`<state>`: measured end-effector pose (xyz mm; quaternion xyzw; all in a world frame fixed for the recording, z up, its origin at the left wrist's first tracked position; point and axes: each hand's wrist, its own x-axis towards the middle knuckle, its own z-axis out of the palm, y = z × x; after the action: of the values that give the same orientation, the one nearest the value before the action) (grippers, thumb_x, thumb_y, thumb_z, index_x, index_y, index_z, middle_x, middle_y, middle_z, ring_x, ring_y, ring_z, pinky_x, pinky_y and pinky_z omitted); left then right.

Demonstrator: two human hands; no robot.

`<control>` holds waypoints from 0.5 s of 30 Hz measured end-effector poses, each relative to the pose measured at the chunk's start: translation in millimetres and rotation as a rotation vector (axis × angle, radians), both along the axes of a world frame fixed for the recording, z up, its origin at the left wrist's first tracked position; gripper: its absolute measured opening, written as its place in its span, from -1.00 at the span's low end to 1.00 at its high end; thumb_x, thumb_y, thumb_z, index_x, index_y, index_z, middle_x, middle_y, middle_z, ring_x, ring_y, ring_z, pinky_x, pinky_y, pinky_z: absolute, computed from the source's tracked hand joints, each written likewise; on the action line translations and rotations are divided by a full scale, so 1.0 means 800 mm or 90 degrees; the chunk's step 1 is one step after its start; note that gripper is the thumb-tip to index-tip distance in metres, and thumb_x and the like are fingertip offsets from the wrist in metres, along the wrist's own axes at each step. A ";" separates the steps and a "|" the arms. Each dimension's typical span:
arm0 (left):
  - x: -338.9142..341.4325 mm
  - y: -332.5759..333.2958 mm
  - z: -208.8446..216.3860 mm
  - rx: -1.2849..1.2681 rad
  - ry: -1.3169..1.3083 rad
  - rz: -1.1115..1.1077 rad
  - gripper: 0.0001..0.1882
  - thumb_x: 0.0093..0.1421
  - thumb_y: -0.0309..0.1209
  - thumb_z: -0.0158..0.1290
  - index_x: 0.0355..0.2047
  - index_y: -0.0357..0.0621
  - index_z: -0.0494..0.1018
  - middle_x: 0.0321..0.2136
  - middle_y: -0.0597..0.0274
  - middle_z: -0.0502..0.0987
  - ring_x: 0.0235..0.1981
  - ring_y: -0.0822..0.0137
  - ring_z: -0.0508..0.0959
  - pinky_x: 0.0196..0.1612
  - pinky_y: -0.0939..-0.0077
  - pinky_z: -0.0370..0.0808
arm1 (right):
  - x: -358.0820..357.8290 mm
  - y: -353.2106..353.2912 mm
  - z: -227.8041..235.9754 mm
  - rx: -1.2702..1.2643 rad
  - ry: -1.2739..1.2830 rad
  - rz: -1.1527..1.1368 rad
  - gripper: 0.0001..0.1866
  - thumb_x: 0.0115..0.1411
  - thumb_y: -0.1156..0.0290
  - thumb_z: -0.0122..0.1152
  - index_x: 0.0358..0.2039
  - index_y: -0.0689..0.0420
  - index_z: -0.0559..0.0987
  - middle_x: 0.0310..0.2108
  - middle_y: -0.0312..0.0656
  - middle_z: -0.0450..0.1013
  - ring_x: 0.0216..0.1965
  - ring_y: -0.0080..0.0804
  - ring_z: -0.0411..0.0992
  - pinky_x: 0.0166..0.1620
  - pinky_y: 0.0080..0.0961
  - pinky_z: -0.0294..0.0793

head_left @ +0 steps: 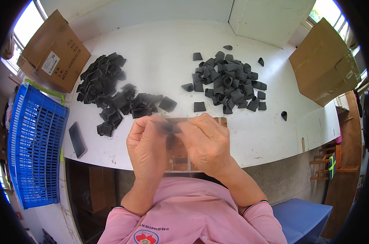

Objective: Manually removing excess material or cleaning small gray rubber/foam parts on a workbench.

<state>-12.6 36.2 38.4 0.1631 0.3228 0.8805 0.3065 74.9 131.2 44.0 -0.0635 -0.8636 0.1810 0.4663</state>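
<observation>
My left hand (145, 140) and my right hand (206, 142) are raised close together at the table's front edge, fingertips pinched. Between them they grip a small dark grey fabric piece (168, 127), blurred and partly covered by my fingers. Below it lies a brown wooden board (179, 152). To the left beyond my hands spreads a heap of flat, dark grey fabric pieces (101, 79), with one square piece (167, 104) nearest my left hand. On the right is a pile of similar pieces curled into short open tubes (229, 81).
Cardboard boxes stand at the left (54, 53) and right (326, 61) of the white table (160, 49). A phone (76, 139) lies near its left edge, beside a blue plastic basket (36, 146). A blue seat (302, 217) is at the lower right.
</observation>
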 end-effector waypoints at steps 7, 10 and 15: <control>0.005 -0.008 -0.007 -0.082 0.159 0.015 -0.91 0.12 -0.48 -0.02 -0.42 -0.26 0.34 -0.40 0.14 0.40 -0.33 0.38 0.36 -0.16 0.54 0.28 | 0.003 0.006 -0.021 -0.005 0.023 0.033 -0.82 -0.26 0.55 0.19 -0.55 0.22 0.43 -0.60 -0.26 0.26 -0.59 -0.40 0.28 -0.61 -0.56 0.28; -0.006 -0.007 -0.004 -0.064 0.181 0.000 -0.86 0.09 -0.50 0.01 -0.35 -0.31 0.37 -0.40 0.16 0.40 -0.37 0.40 0.37 -0.23 0.59 0.30 | 0.004 0.000 -0.019 0.004 -0.018 0.000 -0.84 -0.23 0.53 0.19 -0.57 0.21 0.42 -0.61 -0.26 0.26 -0.60 -0.40 0.28 -0.62 -0.55 0.28; -0.035 -0.002 0.002 -0.229 0.669 0.098 -0.82 -0.17 -0.68 0.06 -0.50 -0.19 0.48 -0.60 0.22 0.43 -0.57 0.39 0.44 -0.53 0.64 0.35 | 0.010 -0.007 0.005 -0.004 -0.114 0.011 -0.86 -0.16 0.50 0.19 -0.58 0.20 0.39 -0.63 -0.27 0.24 -0.60 -0.40 0.29 -0.62 -0.52 0.27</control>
<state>-41.0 34.2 40.1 0.5010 0.5879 0.6320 0.0623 82.7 125.7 48.3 -0.0736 -0.9017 0.1817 0.3853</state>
